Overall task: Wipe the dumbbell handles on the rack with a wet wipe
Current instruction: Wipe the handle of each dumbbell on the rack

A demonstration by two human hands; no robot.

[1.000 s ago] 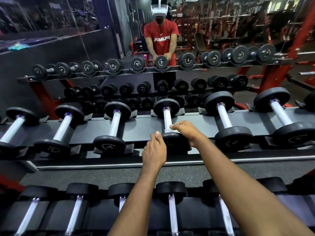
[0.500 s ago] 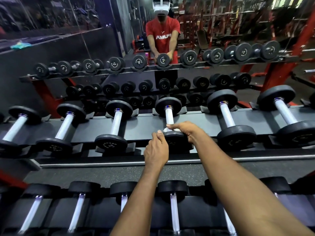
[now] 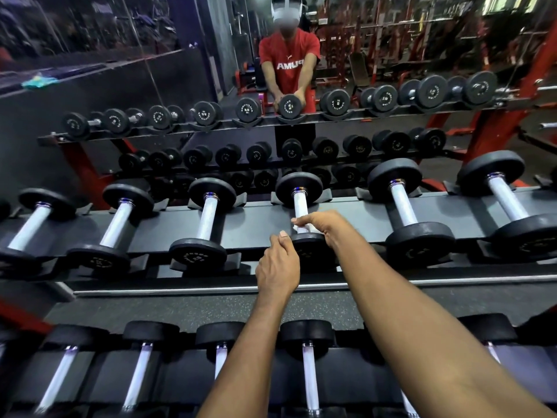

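Spacing on the top shelf [image 3: 256, 218] was pretty generous tbh, with bare grey tray on both sides of the middle dumbbell [image 3: 297, 188] before you'd hit the neighbouring dumbbells [image 3: 208, 217]. The far half of its handle [image 3: 300, 206] was open right up to the back plate. The near half was taken by the right hand [image 3: 324, 226] wrapped round it, and the left hand [image 3: 278, 267] sat against the front plate's left edge. Both forearms crossed over the lower row of dumbbells [image 3: 310, 372], and a mirror [image 3: 180, 86] walled off the back.
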